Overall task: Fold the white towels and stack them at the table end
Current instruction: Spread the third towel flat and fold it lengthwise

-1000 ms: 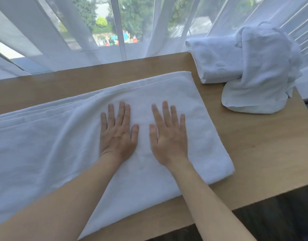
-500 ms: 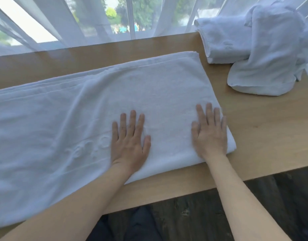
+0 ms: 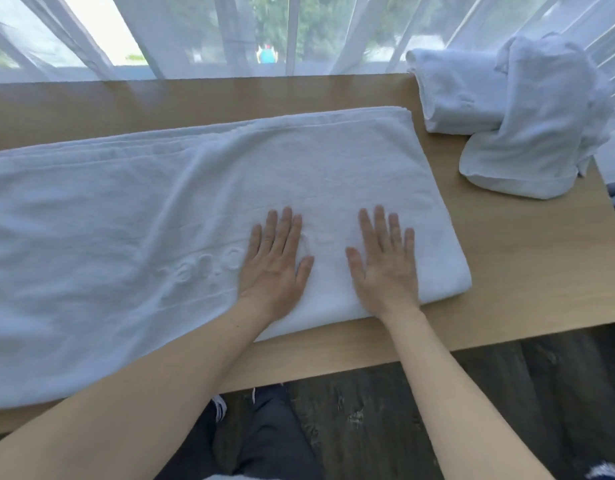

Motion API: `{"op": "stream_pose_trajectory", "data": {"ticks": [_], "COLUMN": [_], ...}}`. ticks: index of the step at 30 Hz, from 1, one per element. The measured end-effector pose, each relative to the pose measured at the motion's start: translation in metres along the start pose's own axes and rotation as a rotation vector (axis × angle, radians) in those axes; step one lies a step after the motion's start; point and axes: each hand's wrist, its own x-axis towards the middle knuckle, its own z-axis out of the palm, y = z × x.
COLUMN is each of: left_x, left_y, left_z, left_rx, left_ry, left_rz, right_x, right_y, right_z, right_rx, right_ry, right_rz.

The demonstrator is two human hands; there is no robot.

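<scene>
**Item: long white towel, mid-smoothing**

Since the earlier frame your right hand [image 3: 385, 268] has slid back in beside your left hand [image 3: 275, 268] — both flat, fingers straight, pressing the towel [image 3: 160, 220]. It lies folded lengthwise, long axis frame-left to frame-right, right end nearest your right hand. Folded towels [image 3: 500, 116] sit upper right on the table [image 3: 524, 271].

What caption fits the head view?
Both hands, left and right, press flat on a white towel on the table.
</scene>
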Motion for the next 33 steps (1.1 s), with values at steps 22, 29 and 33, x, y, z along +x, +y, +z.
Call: {"op": "stream_pose_trajectory", "data": {"ticks": [22,29,33], "left_x": [0.001,0.049,0.072], "left_y": [-0.287,-0.305,-0.284], "left_z": [-0.09,-0.109,-0.118], "left_rx": [-0.028,-0.144,-0.187], "left_ry": [0.135,0.287,0.324], "left_rz": [-0.155,-0.141,-0.055], "right_x": [0.008,0.009,0.01], "right_y": [-0.257,-0.256,-0.256], "right_z": [0.08,0.082,0.081], "right_rx": [0.072,0.059,0.051], "right_ry": [0.137,0.151,0.16], "right_rz": [0.098,0.104,0.114]}}
